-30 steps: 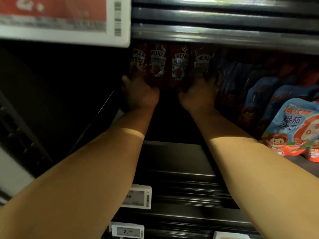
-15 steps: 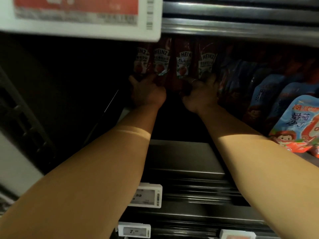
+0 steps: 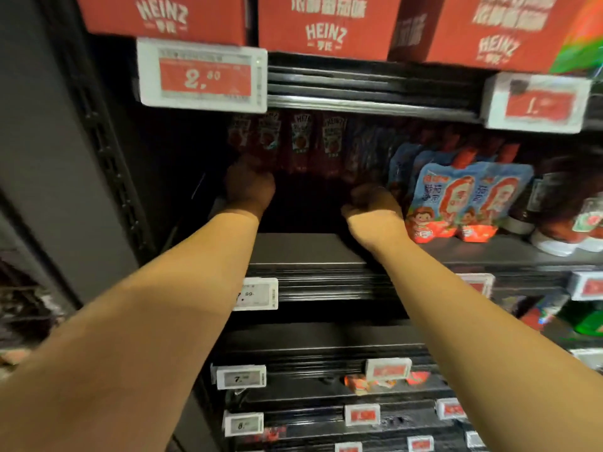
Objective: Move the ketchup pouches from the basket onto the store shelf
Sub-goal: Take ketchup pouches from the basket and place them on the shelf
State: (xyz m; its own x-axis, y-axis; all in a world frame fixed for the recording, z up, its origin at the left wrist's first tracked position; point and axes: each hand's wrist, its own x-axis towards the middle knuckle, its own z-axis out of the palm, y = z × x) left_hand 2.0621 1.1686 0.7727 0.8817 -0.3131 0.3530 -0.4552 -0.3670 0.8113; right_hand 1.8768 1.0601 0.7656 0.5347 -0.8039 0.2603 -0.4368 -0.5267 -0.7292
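Note:
A row of red Heinz ketchup pouches (image 3: 301, 141) stands upright deep on the dark middle shelf (image 3: 306, 249). My left hand (image 3: 249, 187) reaches in and touches the base of the leftmost pouches; its fingers are lost in shadow. My right hand (image 3: 372, 207) sits lower and nearer the shelf front, apart from the pouches, with its fingers curled and nothing in it. The basket is out of view.
Blue-and-red sauce pouches (image 3: 470, 200) stand just right of my right hand, with dark bottles (image 3: 554, 203) beyond. Red Heinz cartons (image 3: 326, 24) sit on the shelf above. Price tags (image 3: 202, 76) hang on the rails. A dark upright (image 3: 98, 158) bounds the left side.
My right hand has pulled back from the pouches toward the shelf front and curled. My left hand stays at the pouch bases. The camera has backed away and tilted up.

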